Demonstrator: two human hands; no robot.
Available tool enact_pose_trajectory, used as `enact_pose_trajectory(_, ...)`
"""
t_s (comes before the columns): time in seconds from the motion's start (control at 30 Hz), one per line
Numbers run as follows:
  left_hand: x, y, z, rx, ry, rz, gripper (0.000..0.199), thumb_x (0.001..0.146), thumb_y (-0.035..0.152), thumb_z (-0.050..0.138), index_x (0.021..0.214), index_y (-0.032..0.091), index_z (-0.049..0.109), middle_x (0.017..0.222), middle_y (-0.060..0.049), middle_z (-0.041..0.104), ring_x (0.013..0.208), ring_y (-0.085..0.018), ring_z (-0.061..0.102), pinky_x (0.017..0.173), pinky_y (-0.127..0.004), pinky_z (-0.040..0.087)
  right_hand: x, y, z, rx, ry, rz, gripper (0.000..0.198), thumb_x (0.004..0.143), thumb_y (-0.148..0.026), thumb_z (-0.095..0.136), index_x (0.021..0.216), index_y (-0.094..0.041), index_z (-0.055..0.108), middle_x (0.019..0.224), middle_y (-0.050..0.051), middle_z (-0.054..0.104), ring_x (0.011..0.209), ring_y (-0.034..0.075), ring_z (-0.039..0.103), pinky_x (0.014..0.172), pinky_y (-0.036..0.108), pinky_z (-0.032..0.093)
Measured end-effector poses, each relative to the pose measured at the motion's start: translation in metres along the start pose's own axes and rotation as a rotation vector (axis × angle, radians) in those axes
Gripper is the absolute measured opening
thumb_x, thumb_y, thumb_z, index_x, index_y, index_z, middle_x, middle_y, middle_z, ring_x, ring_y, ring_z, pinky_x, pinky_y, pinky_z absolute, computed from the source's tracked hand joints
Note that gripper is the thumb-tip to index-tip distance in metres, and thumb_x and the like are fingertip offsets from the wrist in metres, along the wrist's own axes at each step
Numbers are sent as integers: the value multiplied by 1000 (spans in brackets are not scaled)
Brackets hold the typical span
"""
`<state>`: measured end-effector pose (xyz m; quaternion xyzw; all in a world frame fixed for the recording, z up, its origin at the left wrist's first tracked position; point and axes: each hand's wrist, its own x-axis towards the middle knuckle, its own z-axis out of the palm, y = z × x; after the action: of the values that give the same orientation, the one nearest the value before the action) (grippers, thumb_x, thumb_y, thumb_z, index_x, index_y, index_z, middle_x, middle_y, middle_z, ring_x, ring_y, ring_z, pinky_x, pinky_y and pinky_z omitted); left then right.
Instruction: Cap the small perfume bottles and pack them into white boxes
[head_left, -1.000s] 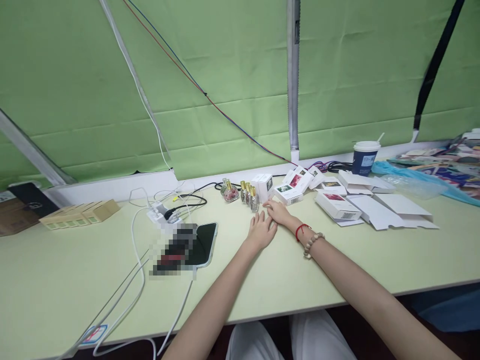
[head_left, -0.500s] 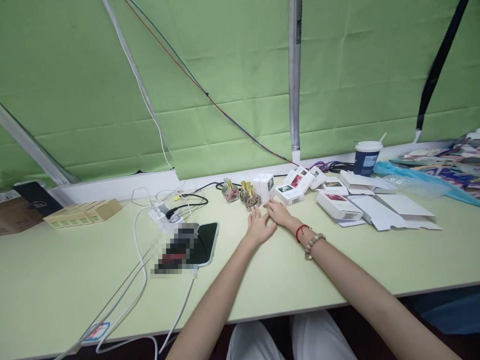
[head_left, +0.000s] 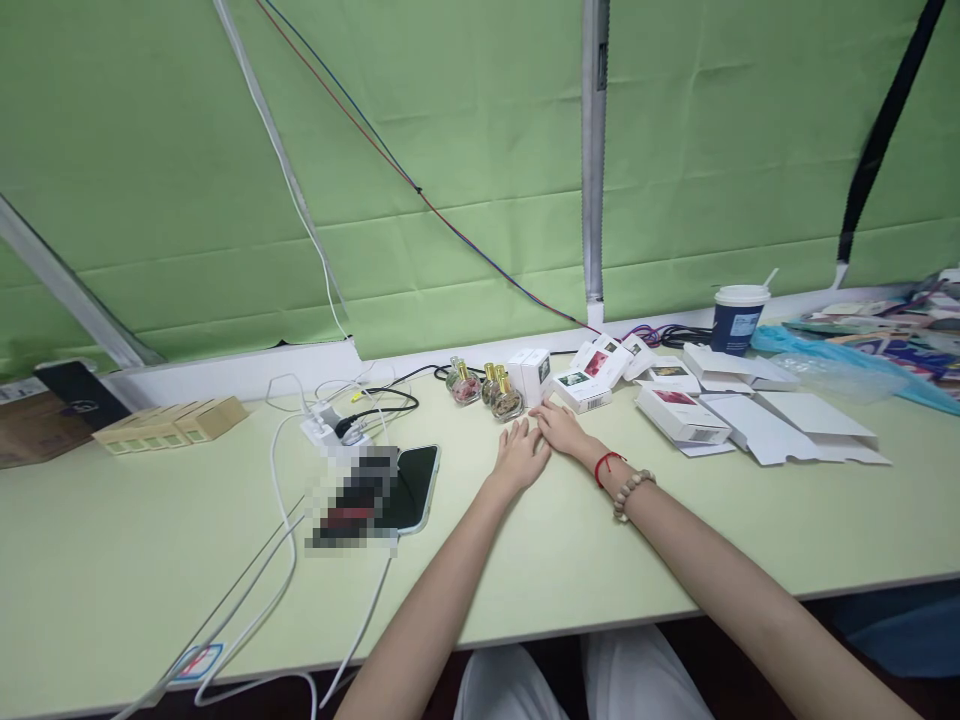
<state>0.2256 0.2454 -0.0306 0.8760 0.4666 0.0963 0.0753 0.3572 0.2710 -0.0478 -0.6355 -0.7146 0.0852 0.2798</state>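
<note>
My left hand lies palm down on the pale table, fingers stretched out and holding nothing. Close beside it rests my right hand, also flat with its fingers extended and nothing in it. Just beyond the fingertips stand several small glass bottles with gold caps, which look like perfume bottles. A white box is upright right behind my right hand's fingers. More small white boxes with picture labels lie to the right, among them one with a red picture.
Unfolded white card lies right of the boxes, with a lidded paper cup behind. On the left are a phone, a power strip with trailing cables and several small tan boxes. A green cloth wall rises behind.
My left hand's thumb has drawn in nearer its fingers. My right hand stays nearly where it was. The view has shifted slightly; the bottles and boxes have not moved on the table.
</note>
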Motion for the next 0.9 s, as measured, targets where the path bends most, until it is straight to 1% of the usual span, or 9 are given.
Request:
enact_pose_trajectory(0.1, 0, 0, 0, 19, -4, 10, 46, 91, 38, 26, 131, 20, 40, 146, -12, 29, 137, -26, 20, 110, -46, 16, 0, 1, 0, -3, 2, -11, 36, 92, -16, 27, 113, -15, 56, 125, 11, 50, 116, 19, 47, 101, 39, 26)
enact_pose_trajectory(0.3, -1, 2, 2, 59, -8, 9, 48, 92, 37, 22, 132, 16, 40, 146, -13, 28, 137, -28, 21, 110, -46, 17, -1, -1, -1, 0, 0, -4, 37, 91, -15, 27, 114, -15, 56, 125, 12, 49, 116, 19, 47, 102, 39, 25)
enact_pose_trajectory(0.57, -2, 4, 1, 93, 5, 17, 45, 92, 36, 22, 128, 18, 43, 144, -12, 32, 136, -27, 24, 109, -47, 20, -1, -2, -1, -68, -24, 3, 40, 90, -12, 26, 119, -16, 54, 130, 12, 46, 121, 19, 42, 103, 39, 24)
enact_pose_trajectory(0.67, -2, 3, 1, 88, 3, 18, 45, 92, 36, 22, 128, 18, 43, 144, -13, 31, 136, -27, 23, 109, -47, 19, -3, -5, -2, -77, -36, 9, 41, 91, -12, 25, 119, -17, 54, 129, 12, 46, 120, 19, 44, 103, 40, 24)
enact_pose_trajectory(0.8, -2, 2, -1, 74, -9, 20, 47, 92, 38, 23, 130, 18, 42, 145, -13, 30, 136, -28, 23, 110, -46, 18, -7, -16, -3, -208, 10, 104, 39, 91, -15, 27, 120, -16, 53, 124, 13, 51, 118, 24, 44, 104, 50, 17)
enact_pose_trajectory(0.83, -3, 1, -2, 73, -14, 24, 47, 92, 39, 23, 130, 18, 42, 145, -12, 30, 136, -28, 23, 110, -46, 18, -9, -19, -4, -241, 23, 135, 38, 91, -16, 28, 120, -15, 53, 122, 15, 52, 119, 26, 44, 103, 52, 17)
enact_pose_trajectory(0.9, -3, -1, -5, 78, -28, 42, 47, 91, 39, 24, 130, 20, 42, 145, -11, 31, 135, -27, 24, 109, -45, 19, -11, -24, -5, -275, 30, 181, 37, 91, -18, 30, 118, -12, 53, 119, 18, 54, 118, 29, 44, 99, 54, 24)
